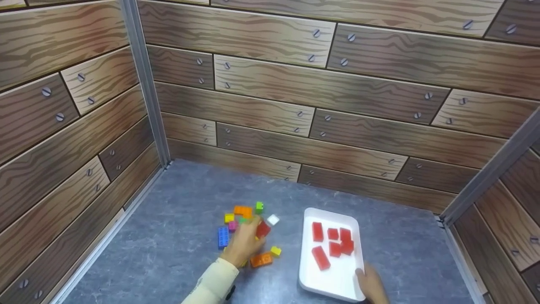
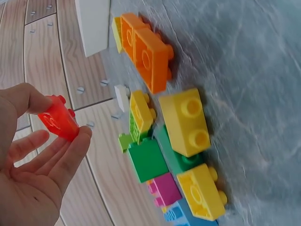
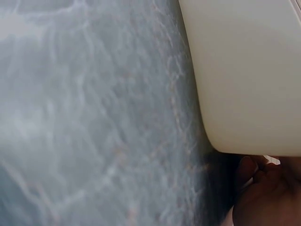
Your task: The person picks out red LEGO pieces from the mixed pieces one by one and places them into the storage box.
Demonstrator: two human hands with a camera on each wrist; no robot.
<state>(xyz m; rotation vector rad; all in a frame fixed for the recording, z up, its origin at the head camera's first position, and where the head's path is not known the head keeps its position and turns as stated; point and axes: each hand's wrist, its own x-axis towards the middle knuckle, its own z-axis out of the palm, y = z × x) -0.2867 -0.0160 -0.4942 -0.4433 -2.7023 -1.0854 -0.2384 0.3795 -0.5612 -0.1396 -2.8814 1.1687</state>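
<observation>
My left hand (image 1: 242, 242) pinches a red toy brick (image 2: 60, 120) between thumb and fingertips, raised over a loose pile of coloured bricks. Close by in the left wrist view are a yellow brick (image 2: 181, 125), a green brick (image 2: 147, 160), a pink brick (image 2: 167, 189) and an orange brick (image 2: 151, 59). To the right stands a white tray (image 1: 325, 283) with several red bricks (image 1: 321, 258) lying in it. My right hand (image 1: 372, 283) grips the tray's near right rim, thumb on top; its other fingers are mostly hidden.
A blue brick (image 1: 223, 237) lies at the pile's left, a white brick (image 1: 273, 219) at its right. An orange brick (image 1: 261, 259) and a small yellow brick (image 1: 275, 251) sit nearer me. Wood-patterned walls (image 1: 261, 95) enclose the grey tabletop (image 1: 143, 253).
</observation>
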